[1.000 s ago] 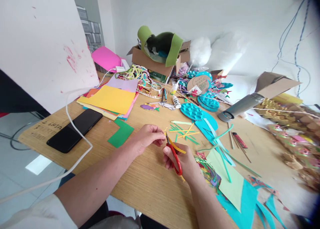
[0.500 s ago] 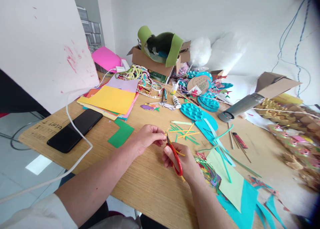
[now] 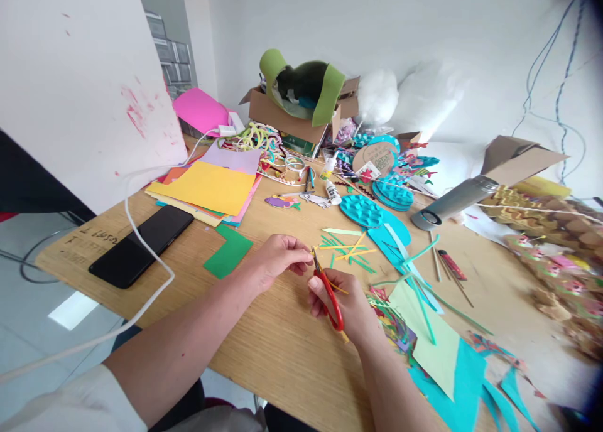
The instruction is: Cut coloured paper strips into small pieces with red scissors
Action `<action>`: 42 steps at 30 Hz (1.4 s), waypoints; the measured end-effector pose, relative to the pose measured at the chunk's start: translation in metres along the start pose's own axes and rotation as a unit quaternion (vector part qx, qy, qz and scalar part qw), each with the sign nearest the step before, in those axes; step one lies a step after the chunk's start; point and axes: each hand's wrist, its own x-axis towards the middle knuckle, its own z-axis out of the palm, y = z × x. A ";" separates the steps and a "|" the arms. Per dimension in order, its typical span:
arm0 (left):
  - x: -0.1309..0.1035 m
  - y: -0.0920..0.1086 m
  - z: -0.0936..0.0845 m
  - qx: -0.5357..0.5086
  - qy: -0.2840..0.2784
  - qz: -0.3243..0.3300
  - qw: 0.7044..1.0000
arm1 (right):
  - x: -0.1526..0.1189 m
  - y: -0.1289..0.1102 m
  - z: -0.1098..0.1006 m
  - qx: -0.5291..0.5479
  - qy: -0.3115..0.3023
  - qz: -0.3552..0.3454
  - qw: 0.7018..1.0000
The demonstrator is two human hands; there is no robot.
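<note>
Red-handled scissors [image 3: 334, 304] are gripped in my right hand [image 3: 346, 300], their blades pointing up and away toward my left fingertips. My left hand [image 3: 285, 256] is closed in a pinch on a small yellow paper strip [image 3: 313, 252], mostly hidden by the fingers, right at the blade tips. Another yellow strip [image 3: 340, 289] sticks out beside my right hand. Just beyond the hands lie thin green paper strips [image 3: 360, 265] and yellow paper strips [image 3: 362, 253], loosely crossed on the wooden table [image 3: 264, 344]. To the left of my left hand rests an L-shaped piece of green paper [image 3: 228, 253].
A black phone [image 3: 141, 247] with a white cable [image 3: 164, 275] across it lies left, near stacked coloured paper [image 3: 211, 187]. Blue and pale green sheets [image 3: 426, 338] with scraps are at right. Glue bottles [image 3: 332, 193], a metal flask [image 3: 452, 203] and a cardboard box [image 3: 287, 112] stand farther back.
The yellow bit at the blade tips shows less than before, and the scissor blades look slightly shifted. Both hands stay in nearly the same place.
</note>
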 end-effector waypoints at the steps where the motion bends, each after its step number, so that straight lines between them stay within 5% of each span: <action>1: 0.000 0.000 0.000 0.000 0.001 -0.001 1.000 | 0.000 0.000 0.000 -0.002 -0.003 -0.007 1.000; 42: -0.002 0.001 0.002 -0.011 -0.017 -0.004 1.000 | 0.000 0.000 -0.001 -0.017 0.001 0.000 1.000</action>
